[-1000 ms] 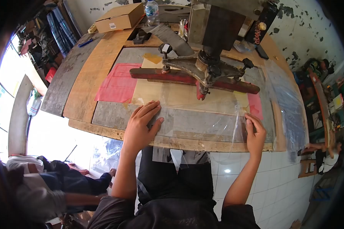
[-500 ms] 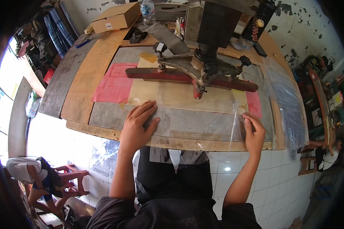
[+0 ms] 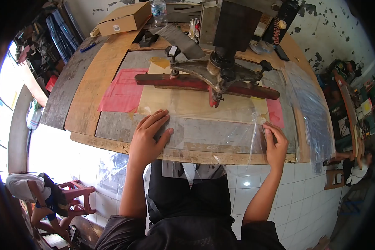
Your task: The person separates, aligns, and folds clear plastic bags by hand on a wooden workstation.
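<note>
My left hand lies flat on a clear plastic sheet, its fingers stretched to the front edge of a pale yellow panel. At the sheet's right side, my right hand pinches its creased edge between thumb and fingers, near the panel's right front corner. The sheet hangs over the table's front edge. Across the panel's back part runs the long red bar of a press, carried by a metal bracket. Pink pieces show at both ends of the panel.
A cardboard box and a water bottle stand at the back left. A blue pen lies on the left boards. Bluish clear plastic drapes over the table's right edge. Other people sit at far left and far right.
</note>
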Demonstrator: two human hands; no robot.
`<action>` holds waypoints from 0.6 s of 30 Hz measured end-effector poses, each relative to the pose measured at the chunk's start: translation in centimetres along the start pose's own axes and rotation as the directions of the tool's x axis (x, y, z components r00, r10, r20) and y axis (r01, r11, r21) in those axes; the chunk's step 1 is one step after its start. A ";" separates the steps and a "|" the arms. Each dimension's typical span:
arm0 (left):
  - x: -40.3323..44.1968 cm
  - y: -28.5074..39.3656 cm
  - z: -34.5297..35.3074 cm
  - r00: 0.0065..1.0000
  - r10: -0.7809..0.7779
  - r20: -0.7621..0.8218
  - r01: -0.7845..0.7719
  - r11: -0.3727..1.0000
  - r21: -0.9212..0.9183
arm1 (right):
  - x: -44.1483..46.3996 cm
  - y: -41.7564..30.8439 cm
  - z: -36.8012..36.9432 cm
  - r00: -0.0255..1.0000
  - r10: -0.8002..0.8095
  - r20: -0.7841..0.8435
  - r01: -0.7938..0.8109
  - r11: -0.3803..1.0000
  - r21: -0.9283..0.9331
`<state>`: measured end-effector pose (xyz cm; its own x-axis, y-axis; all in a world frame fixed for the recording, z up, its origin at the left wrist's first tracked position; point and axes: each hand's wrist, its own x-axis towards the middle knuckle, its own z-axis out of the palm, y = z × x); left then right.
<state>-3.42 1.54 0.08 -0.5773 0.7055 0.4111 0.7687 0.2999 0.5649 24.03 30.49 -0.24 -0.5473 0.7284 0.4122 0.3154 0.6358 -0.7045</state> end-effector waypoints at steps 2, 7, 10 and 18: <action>0.0 0.0 0.0 1.000 0.001 0.004 -0.001 1.000 0.002 | 0.0 -0.1 0.0 1.000 0.001 -0.001 -0.001 1.000 -0.005; 0.0 0.1 -0.1 1.000 -0.006 0.011 0.006 1.000 0.004 | 0.0 -0.3 0.0 1.000 -0.001 -0.004 0.001 1.000 -0.012; -0.1 -0.1 -0.1 1.000 -0.009 0.009 0.009 1.000 -0.003 | 0.0 -0.2 0.0 1.000 -0.011 -0.003 0.011 1.000 -0.012; 0.0 0.0 -0.1 1.000 -0.016 0.013 0.016 1.000 -0.006 | 0.1 -0.4 -0.1 1.000 0.003 0.000 -0.003 1.000 -0.015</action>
<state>-3.49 1.47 0.14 -0.5862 0.7086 0.3927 0.7575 0.3075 0.5759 23.92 30.33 0.06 -0.5459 0.7305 0.4102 0.3289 0.6371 -0.6971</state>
